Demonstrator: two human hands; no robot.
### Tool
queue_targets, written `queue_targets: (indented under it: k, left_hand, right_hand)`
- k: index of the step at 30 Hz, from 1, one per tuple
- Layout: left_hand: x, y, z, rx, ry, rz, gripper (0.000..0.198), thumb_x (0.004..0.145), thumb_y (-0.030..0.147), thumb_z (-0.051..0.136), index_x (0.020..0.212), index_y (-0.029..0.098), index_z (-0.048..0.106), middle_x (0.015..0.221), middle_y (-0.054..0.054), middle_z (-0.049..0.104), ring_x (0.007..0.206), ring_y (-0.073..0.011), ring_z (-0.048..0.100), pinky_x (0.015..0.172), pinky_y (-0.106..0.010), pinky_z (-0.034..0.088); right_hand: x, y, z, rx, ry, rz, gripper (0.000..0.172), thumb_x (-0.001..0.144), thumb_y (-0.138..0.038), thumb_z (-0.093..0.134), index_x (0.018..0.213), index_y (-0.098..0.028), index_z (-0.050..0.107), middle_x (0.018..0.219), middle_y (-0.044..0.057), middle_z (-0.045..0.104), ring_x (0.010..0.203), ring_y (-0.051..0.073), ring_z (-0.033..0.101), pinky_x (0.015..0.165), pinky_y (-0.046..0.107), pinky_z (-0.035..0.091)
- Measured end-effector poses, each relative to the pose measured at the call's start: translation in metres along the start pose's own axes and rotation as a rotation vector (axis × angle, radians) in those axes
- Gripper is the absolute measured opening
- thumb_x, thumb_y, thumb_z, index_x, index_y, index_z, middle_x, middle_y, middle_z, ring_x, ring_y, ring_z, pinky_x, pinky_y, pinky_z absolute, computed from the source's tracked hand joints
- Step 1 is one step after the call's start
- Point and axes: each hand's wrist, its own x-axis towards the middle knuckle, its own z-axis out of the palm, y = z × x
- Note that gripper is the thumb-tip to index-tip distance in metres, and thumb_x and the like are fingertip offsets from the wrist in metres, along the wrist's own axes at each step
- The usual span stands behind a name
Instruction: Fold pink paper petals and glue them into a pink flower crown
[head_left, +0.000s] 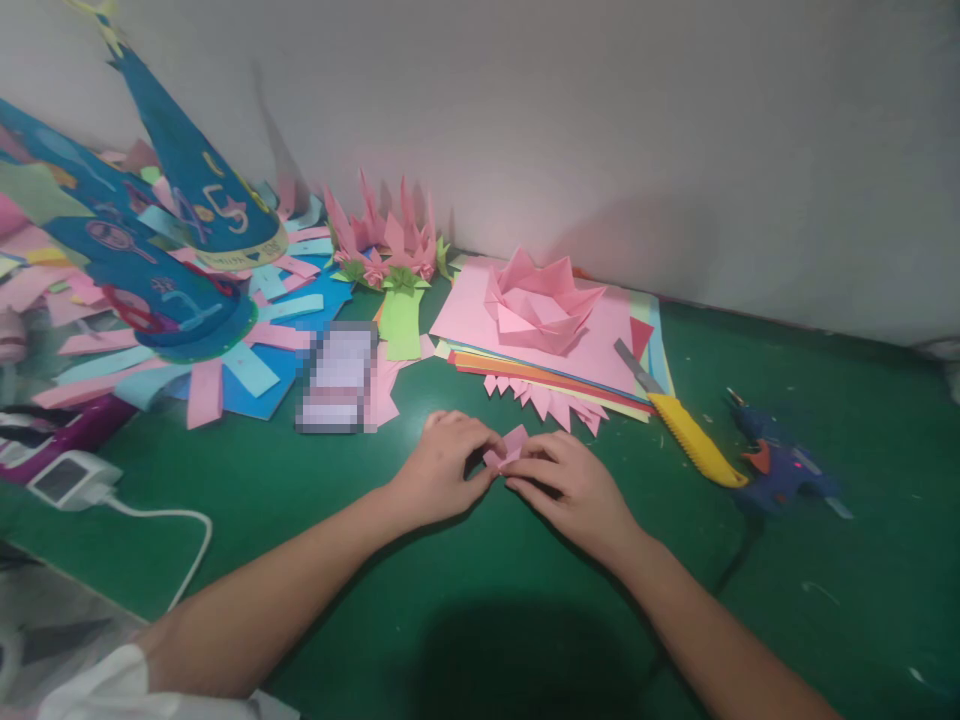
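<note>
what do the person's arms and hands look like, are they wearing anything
The left hand and right hand are bare: no gloves, and no rings, watch or bracelet show. Both forearms are uncovered too. What looks like a white sleeve shows on the left upper arm at the bottom corner of the view. The right arm leaves the frame before any sleeve appears.

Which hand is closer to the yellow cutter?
The right hand. It sits just left of the yellow cutter, not touching it. The left hand is farther off, on the other side of the pink paper that both hands pinch.
</note>
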Motion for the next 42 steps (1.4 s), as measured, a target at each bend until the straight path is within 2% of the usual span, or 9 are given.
queue_targets:
  k: [5,9,27,32,36,42]
  left_hand:
    - [0.000,0.001,-0.001,0.004,-0.004,0.002,0.012,0.080,0.019,0.051,0.089,0.021,0.059,0.082,0.001,0.064,0.083,-0.0165,0.051,0.079,-0.034,0.031]
    - [0.001,0.001,-0.002,-0.005,-0.014,-0.009,0.015,0.085,0.017,0.045,0.087,0.021,0.059,0.081,0.000,0.064,0.082,-0.0166,0.051,0.079,-0.035,0.031]
    - [0.001,0.001,-0.002,0.026,-0.024,0.006,0.018,0.083,0.013,0.045,0.086,0.022,0.061,0.083,0.000,0.064,0.083,-0.0164,0.051,0.079,-0.034,0.032]
    - [-0.001,-0.002,-0.002,0.070,-0.005,0.068,0.025,0.079,0.010,0.046,0.082,0.024,0.067,0.078,-0.001,0.060,0.082,-0.0165,0.049,0.078,-0.034,0.032]
    - [-0.004,-0.001,-0.008,0.197,0.011,0.173,0.025,0.075,0.011,0.049,0.081,0.024,0.070,0.080,-0.003,0.057,0.081,-0.0175,0.046,0.078,-0.036,0.032]
    - [-0.005,0.009,-0.016,0.356,-0.105,0.279,0.022,0.077,0.017,0.049,0.083,0.021,0.069,0.078,-0.006,0.056,0.081,-0.0195,0.046,0.077,-0.037,0.032]
  right_hand:
    - [-0.002,0.001,-0.004,-0.085,-0.031,-0.063,0.020,0.088,-0.024,0.050,0.095,-0.025,0.069,0.087,0.006,0.066,0.081,0.018,0.057,0.069,0.033,0.045]
    - [-0.002,-0.003,-0.004,-0.116,-0.028,-0.059,0.022,0.089,-0.022,0.048,0.095,-0.025,0.069,0.087,0.006,0.067,0.081,0.018,0.058,0.070,0.033,0.046]
    - [-0.002,-0.009,0.000,-0.140,-0.028,-0.001,0.020,0.087,-0.019,0.048,0.089,-0.022,0.068,0.088,0.007,0.066,0.083,0.020,0.057,0.073,0.034,0.046]
    - [-0.001,-0.010,-0.001,-0.143,-0.045,0.005,0.021,0.087,-0.019,0.046,0.085,-0.021,0.067,0.088,0.007,0.065,0.082,0.020,0.056,0.073,0.035,0.045]
    - [-0.001,-0.011,-0.001,-0.142,-0.052,0.007,0.022,0.088,-0.019,0.045,0.083,-0.021,0.067,0.084,0.007,0.064,0.080,0.020,0.056,0.071,0.034,0.045]
    - [-0.002,-0.010,-0.001,-0.154,-0.040,0.002,0.023,0.089,-0.021,0.044,0.084,-0.020,0.067,0.086,0.008,0.064,0.081,0.019,0.056,0.071,0.034,0.045]
